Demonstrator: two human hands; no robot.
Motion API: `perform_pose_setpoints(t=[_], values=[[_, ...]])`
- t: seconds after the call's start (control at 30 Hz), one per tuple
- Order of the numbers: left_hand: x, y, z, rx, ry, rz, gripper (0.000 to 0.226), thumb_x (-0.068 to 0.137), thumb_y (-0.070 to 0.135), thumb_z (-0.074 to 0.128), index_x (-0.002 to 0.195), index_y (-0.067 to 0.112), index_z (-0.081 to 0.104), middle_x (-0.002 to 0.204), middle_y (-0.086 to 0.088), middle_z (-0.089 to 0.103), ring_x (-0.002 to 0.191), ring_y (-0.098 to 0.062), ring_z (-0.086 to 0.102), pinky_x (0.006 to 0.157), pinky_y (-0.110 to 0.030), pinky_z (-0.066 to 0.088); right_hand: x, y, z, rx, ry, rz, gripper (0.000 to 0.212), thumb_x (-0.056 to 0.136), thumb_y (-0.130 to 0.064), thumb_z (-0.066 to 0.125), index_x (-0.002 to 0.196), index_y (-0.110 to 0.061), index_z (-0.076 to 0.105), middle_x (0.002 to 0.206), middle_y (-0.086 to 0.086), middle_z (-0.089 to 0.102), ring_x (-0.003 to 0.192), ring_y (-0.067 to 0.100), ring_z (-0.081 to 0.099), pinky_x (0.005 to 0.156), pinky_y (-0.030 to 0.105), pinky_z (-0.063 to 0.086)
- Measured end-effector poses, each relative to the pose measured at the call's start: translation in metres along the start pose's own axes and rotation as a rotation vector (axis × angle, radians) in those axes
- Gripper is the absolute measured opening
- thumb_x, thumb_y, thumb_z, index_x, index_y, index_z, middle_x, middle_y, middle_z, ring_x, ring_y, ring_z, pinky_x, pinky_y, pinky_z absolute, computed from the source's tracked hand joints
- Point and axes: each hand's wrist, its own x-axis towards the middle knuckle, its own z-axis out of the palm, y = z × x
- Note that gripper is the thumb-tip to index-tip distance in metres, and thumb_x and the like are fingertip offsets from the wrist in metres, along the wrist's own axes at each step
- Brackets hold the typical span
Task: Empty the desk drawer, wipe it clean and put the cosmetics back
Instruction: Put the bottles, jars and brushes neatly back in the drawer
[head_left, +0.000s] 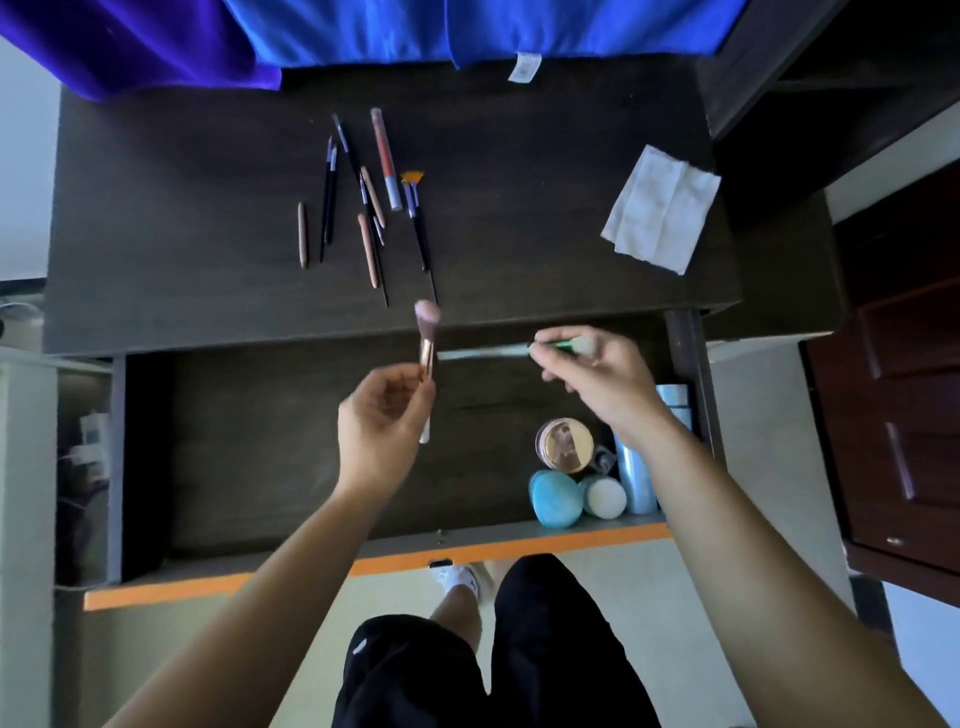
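Observation:
The dark drawer (260, 447) with an orange front edge stands pulled out below the desk top (156, 208). My left hand (379, 421) holds a pink-tipped makeup brush (427, 338) upright over the drawer's middle. My right hand (597, 374) grips a green-handled brush (483, 353) that lies sideways and looks blurred. In the drawer's right corner sit a gold-lidded jar (564, 445), a teal round case (555, 498), a white round container (604, 498) and a pale blue tube (635, 478). Several brushes and pencils (363, 202) lie on the desk top.
A white tissue (662, 208) lies on the desk's right side. Blue and purple cloth (311, 31) hangs along the back edge. A dark wooden cabinet (893, 389) stands to the right. My legs and a white shoe (462, 577) are under the drawer.

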Motion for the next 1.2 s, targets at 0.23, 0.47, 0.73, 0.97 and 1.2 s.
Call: perform_pose_setpoints(t=[0.23,0.47,0.73,0.97,1.2], values=[[-0.012,-0.063,0.018,-0.007,-0.106,-0.458,0.005,0.090,0.010,0.066,0.090,0.012,0.071,0.090,-0.012,0.074,0.087,-0.029,0.072,0.077,-0.040,0.061,0.018,0.058,0.027,-0.490,-0.144,0.247,0.032,0.093,-0.044,0.063,0.089,-0.013,0.066,0.075,-0.001,0.072,0.061,0.003,0.064,0.059,0.024,0.044],[-0.004,-0.090,0.053,0.124,-0.212,-0.539,0.015,0.086,0.011,0.069,0.079,0.024,0.071,0.083,-0.007,0.074,0.080,-0.026,0.073,0.074,-0.043,0.061,0.043,0.083,0.044,-0.935,-0.207,0.217,0.030,0.083,-0.038,0.076,0.097,-0.018,0.059,0.094,0.002,0.070,0.084,0.020,0.070,0.074,0.034,0.055],[-0.009,-0.101,0.067,0.299,-0.307,-0.483,0.004,0.080,0.027,0.076,0.079,0.026,0.072,0.078,0.002,0.073,0.075,-0.018,0.072,0.077,-0.038,0.060,0.044,0.094,0.037,-0.900,-0.086,0.169,0.040,0.081,-0.051,0.071,0.104,-0.019,0.066,0.096,0.000,0.071,0.086,0.021,0.068,0.077,0.037,0.057],[0.009,-0.062,0.037,0.508,-0.224,-0.159,0.028,0.090,0.033,0.063,0.114,0.020,0.069,0.106,0.000,0.070,0.101,-0.018,0.064,0.093,-0.032,0.050,0.031,0.061,0.013,-0.778,0.097,-0.028,0.029,0.095,-0.044,0.056,0.115,-0.026,0.068,0.107,-0.008,0.071,0.103,0.017,0.064,0.086,0.036,0.053],[0.024,-0.003,-0.008,0.604,0.093,0.360,0.028,0.088,0.021,0.062,0.116,0.015,0.066,0.122,-0.006,0.061,0.119,-0.028,0.048,0.101,-0.037,0.035,0.028,0.014,0.007,-0.526,0.290,-0.247,0.019,0.096,-0.037,0.057,0.104,-0.026,0.070,0.091,-0.011,0.072,0.084,0.006,0.066,0.080,0.027,0.052]])
